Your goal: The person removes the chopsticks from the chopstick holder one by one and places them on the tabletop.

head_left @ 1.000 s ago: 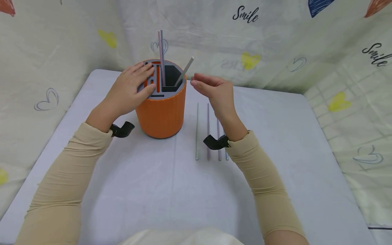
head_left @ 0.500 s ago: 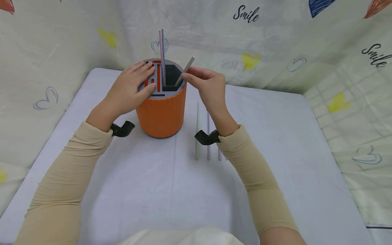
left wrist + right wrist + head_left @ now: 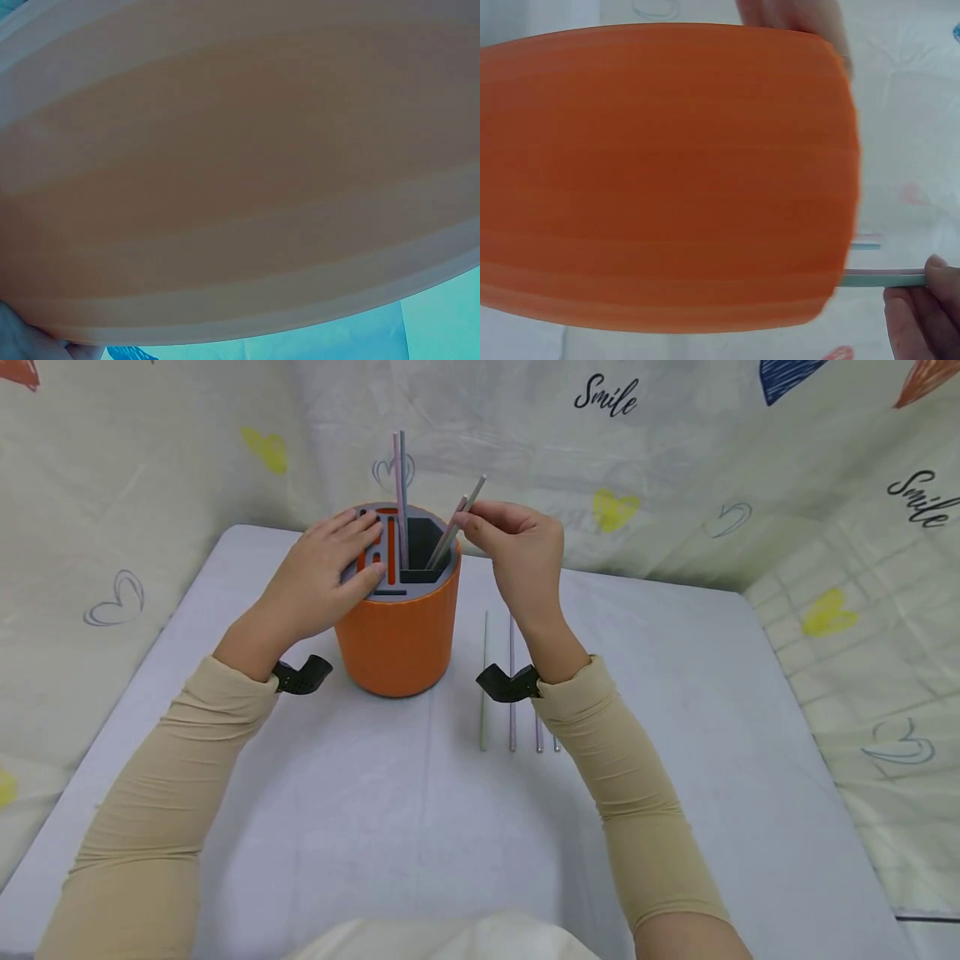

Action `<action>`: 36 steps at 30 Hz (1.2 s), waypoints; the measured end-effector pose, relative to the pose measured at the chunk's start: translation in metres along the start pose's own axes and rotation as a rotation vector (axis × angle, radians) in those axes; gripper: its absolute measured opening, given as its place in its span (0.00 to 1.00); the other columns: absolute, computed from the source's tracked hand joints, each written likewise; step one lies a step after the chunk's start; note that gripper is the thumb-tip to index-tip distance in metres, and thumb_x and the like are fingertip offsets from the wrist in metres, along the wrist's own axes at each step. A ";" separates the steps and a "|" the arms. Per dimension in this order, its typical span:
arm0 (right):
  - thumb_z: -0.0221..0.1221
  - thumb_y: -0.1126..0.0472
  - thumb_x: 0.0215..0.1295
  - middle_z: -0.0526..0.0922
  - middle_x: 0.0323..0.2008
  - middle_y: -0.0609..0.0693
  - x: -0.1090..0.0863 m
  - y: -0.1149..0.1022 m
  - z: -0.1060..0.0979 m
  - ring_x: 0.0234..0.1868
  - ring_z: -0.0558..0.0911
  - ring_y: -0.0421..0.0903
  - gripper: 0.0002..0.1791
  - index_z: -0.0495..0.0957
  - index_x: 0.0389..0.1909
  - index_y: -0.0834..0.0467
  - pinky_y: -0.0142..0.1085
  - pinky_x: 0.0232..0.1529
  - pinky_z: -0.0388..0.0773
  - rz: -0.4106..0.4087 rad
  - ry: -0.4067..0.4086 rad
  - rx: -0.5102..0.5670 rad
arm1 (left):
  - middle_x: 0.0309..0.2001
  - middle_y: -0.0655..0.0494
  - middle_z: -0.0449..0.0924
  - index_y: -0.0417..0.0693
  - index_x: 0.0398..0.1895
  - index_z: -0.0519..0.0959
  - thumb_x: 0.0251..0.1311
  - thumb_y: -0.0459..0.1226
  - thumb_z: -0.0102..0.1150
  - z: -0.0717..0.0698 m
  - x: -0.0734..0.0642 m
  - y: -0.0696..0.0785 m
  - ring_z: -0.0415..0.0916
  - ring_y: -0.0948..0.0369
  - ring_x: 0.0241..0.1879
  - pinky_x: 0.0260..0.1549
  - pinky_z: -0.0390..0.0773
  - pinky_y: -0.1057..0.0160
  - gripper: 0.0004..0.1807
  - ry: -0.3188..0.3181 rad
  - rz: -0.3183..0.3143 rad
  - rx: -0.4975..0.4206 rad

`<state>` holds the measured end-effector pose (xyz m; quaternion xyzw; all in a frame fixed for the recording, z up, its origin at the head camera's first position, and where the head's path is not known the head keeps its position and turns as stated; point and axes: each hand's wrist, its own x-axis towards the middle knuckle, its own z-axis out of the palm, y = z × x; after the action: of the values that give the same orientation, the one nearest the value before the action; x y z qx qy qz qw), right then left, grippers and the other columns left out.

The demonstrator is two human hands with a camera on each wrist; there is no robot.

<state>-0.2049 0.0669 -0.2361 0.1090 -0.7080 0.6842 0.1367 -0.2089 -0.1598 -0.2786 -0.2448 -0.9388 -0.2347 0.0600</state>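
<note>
An orange utensil holder with a slotted grey top stands at the back left of the table. My left hand rests on that top, fingers extended and thumb near the front rim. With thumb and fingers, my right hand pinches slim metallic chopsticks that lean out of the dark compartment. One is pinkish and one pale green in the right wrist view, where the fingertips grip them past the holder's rim. Another pair of chopsticks, pink and blue, stands upright in the same compartment. The lower ends are hidden inside.
Several loose chopsticks lie side by side on the white-covered table, right of the holder and partly beneath my right forearm. A printed cloth backdrop rises behind the table. The holder's wall fills most of the left wrist view.
My right hand has moved left to the holder and taken hold of the leaning chopsticks. Their upper ends now sit slightly higher and show apart. The left hand stays on the holder.
</note>
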 end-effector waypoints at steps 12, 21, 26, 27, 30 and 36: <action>0.65 0.71 0.51 0.85 0.27 0.50 0.006 -0.037 -0.016 0.34 0.85 0.44 0.10 0.83 0.34 0.71 0.35 0.46 0.81 -0.099 0.041 0.167 | 0.72 0.50 0.52 0.42 0.70 0.56 0.67 0.50 0.34 0.000 0.001 0.000 0.40 0.54 0.73 0.72 0.40 0.55 0.32 -0.002 0.008 -0.005; 0.64 0.77 0.47 0.84 0.28 0.57 0.006 -0.059 -0.033 0.31 0.85 0.51 0.07 0.83 0.30 0.72 0.40 0.45 0.81 -0.194 0.154 0.375 | 0.72 0.51 0.52 0.43 0.70 0.56 0.67 0.49 0.35 0.000 0.000 0.000 0.40 0.55 0.73 0.72 0.40 0.55 0.32 0.001 0.003 -0.008; 0.65 0.78 0.46 0.84 0.26 0.59 0.003 -0.070 -0.038 0.30 0.85 0.52 0.08 0.83 0.31 0.73 0.40 0.43 0.82 -0.227 0.194 0.395 | 0.72 0.51 0.51 0.43 0.70 0.56 0.67 0.49 0.34 0.001 0.000 0.000 0.40 0.55 0.73 0.72 0.39 0.55 0.31 -0.006 -0.002 -0.010; 0.65 0.77 0.45 0.84 0.26 0.59 0.003 -0.071 -0.040 0.30 0.85 0.53 0.09 0.83 0.31 0.73 0.41 0.43 0.82 -0.234 0.202 0.401 | 0.72 0.51 0.51 0.43 0.70 0.56 0.68 0.49 0.34 0.001 0.000 0.000 0.40 0.55 0.73 0.72 0.39 0.55 0.31 -0.007 -0.002 -0.010; 0.66 0.77 0.44 0.83 0.26 0.62 0.001 -0.074 -0.045 0.30 0.84 0.55 0.10 0.82 0.31 0.74 0.43 0.43 0.81 -0.252 0.226 0.429 | 0.72 0.51 0.51 0.43 0.70 0.56 0.67 0.49 0.34 0.000 -0.001 0.000 0.40 0.54 0.73 0.72 0.39 0.54 0.32 -0.011 -0.006 -0.009; 0.67 0.77 0.42 0.82 0.26 0.65 0.003 -0.077 -0.061 0.29 0.82 0.58 0.13 0.81 0.32 0.76 0.44 0.41 0.81 -0.254 0.254 0.502 | 0.72 0.51 0.51 0.44 0.70 0.56 0.67 0.50 0.35 0.001 0.000 0.001 0.40 0.54 0.73 0.72 0.40 0.53 0.32 -0.008 -0.019 -0.008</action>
<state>-0.1785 0.1247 -0.1618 0.1407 -0.4751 0.8232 0.2772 -0.2082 -0.1590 -0.2787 -0.2371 -0.9403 -0.2383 0.0531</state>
